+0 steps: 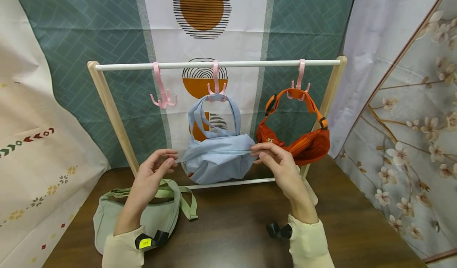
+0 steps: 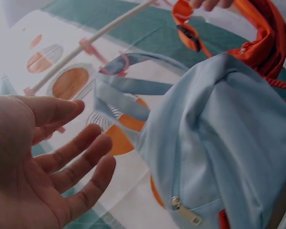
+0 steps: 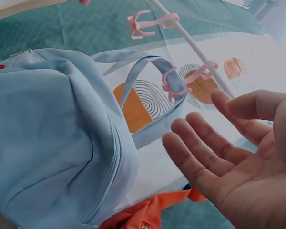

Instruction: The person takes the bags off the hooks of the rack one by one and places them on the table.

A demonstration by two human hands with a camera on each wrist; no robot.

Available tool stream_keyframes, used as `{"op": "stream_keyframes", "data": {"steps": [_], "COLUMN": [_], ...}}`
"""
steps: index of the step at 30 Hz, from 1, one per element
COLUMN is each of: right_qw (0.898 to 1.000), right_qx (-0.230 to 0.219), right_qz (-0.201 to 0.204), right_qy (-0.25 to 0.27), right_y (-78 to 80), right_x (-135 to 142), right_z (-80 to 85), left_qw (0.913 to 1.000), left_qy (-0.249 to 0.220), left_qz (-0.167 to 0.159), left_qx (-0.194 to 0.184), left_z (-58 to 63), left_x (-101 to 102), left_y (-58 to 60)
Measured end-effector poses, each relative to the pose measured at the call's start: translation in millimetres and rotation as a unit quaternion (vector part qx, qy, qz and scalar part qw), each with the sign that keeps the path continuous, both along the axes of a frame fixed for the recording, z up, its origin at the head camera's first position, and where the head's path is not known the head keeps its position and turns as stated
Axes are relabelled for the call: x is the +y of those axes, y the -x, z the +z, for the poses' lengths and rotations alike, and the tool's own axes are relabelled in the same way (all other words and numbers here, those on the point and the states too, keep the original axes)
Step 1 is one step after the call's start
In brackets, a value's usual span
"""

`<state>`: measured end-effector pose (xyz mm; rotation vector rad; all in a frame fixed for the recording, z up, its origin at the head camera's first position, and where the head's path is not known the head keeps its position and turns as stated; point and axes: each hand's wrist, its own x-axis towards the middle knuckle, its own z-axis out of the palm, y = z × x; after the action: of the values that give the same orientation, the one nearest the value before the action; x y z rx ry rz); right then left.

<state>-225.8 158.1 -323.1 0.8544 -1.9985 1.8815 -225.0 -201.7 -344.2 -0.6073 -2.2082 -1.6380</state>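
Observation:
A light blue bag (image 1: 225, 166) hangs by its straps from the middle pink hook (image 1: 216, 88). My left hand (image 1: 151, 178) is at the bag's left end, fingers relaxed and spread, with nothing between them. In the left wrist view, the zipper pull (image 2: 187, 211) hangs on that side of the bag. On the other end, my right hand (image 1: 282, 168) has its fingertips right at the bag's edge in the head view. The right wrist view shows its fingers (image 3: 200, 152) loosely extended beside the bag, holding nothing.
An orange bag (image 1: 310, 145) hangs from the right hook on the white rail (image 1: 260, 64). The left hook (image 1: 164, 97) bears no bag. A green bag (image 1: 160, 214) lies on the brown table (image 1: 228, 228), under my left forearm.

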Motion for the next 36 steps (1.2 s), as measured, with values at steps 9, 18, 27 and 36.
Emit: {"op": "stream_keyframes", "data": {"steps": [9,18,27,36], "right_qw": [1.0,0.999,0.996,0.987], "right_qx": [-0.018,-0.039,-0.013,0.033], "right_qz": [-0.012,-0.018,-0.009,0.027], "right_qy": [0.001,-0.007,-0.093,-0.157], "right_y": [-2.8,-6.2,3.7,14.8], "right_x": [-2,-1,5,7], "right_z": [1.4,5.8,25.3,40.0], "left_qw": [0.9997,0.9992,0.9984,0.9853], "left_qy": [-0.018,-0.025,-0.021,0.051], "left_qz": [-0.005,-0.021,-0.015,0.01], "left_qx": [0.016,0.022,0.051,0.163], "left_z": [-3.3,-0.8,10.4,44.1], "left_x": [16,23,29,42], "left_y": [2.5,0.5,4.4,20.7]}}
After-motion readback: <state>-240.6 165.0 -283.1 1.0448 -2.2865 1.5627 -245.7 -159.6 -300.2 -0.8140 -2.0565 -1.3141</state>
